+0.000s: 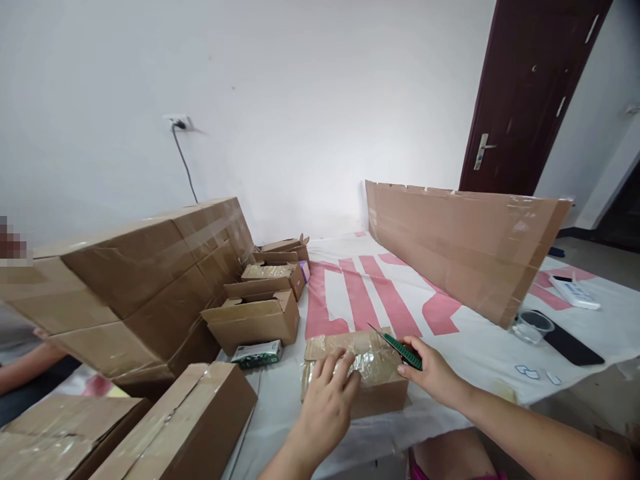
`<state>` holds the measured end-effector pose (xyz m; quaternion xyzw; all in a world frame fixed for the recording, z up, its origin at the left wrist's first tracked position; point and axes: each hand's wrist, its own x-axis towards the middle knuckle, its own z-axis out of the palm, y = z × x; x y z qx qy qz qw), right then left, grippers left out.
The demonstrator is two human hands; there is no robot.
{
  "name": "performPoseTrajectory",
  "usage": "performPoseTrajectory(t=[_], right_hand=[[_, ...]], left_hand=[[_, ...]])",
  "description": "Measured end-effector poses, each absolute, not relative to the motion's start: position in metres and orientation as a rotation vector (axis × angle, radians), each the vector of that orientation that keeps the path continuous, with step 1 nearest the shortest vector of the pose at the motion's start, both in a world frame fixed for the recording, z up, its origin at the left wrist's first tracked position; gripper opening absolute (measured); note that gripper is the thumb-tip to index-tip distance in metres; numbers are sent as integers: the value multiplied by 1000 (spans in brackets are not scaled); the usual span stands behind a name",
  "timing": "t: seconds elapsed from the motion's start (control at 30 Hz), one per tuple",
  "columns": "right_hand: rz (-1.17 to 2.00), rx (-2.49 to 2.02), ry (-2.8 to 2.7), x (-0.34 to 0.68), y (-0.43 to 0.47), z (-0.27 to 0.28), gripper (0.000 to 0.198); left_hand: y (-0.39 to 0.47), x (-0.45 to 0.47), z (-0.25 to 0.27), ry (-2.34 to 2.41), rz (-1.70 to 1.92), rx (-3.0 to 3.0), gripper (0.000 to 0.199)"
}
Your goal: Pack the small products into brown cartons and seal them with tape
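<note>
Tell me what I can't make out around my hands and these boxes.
All in the head view:
Inside the brown taped cardboard box: hidden by its walls and taped top.
Part of the slim green-handled knife: covered by the right hand.
Print on the small green-and-white carton: too small.
Much of the other person: cut off by the left edge, screened by the large brown cardboard box.

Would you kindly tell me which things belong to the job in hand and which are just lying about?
Apparently in use:
- taped box, under the left hand
- green-handled cutter, in the right hand

Seemingly lying about:
- green packet
- clear plastic cup
- black flat object
</note>
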<state>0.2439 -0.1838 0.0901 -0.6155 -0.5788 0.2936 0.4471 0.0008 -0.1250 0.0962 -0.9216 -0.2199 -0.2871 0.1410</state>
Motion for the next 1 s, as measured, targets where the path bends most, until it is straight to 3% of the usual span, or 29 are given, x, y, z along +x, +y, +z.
performPoseTrajectory(t=[0.17,0.3,0.43,0.63,0.73,0.83,1.0], right_hand=[[693,-1505,-1452,244,-183,86,38],[555,-1567,-1438,262,-177,65,41],[300,-1870,-1345,296,-174,30,43],[186,-2033,-1424,319,-197,13,37],[64,-1900,-1512,303,-216,26,26],[150,-1552,-1698,268,-240,41,25],[453,-1467,-1834,232,-261,53,18]], left_hand=[[-122,-47,82,-832,-1032,-2411,28],[-118,-93,71,-1134,-1248,-2217,15],[-141,-101,52,-1358,-1619,-2454,10],[-178,-37,12,-1791,-2112,-3035,40],[-182,-4,-2,-1877,-1962,-3396,52],[-185,23,-9,-1813,-1633,-3674,52],[-198,51,-9,-1497,-1222,-3875,27]])
